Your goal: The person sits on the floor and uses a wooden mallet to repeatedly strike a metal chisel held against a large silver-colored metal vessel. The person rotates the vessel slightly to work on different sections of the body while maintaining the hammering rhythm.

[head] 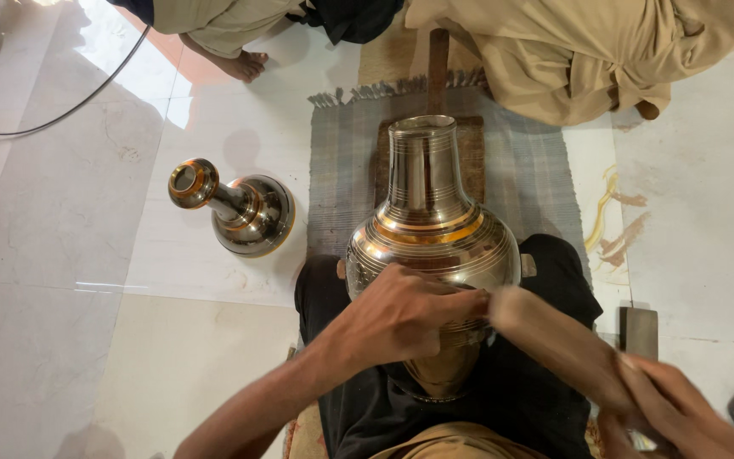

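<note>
The left hand (401, 316) lies flat, fingers together, on the belly of a large polished metal vase with gold bands (431, 229), which rests on the person's lap. The right hand (673, 412) is clamped on a blurred wooden mallet (554, 340) whose head touches the vase. A smaller matching metal vase (235, 206) lies tipped on the white marble floor (70, 221), beside a grey woven mat (528, 174).
</note>
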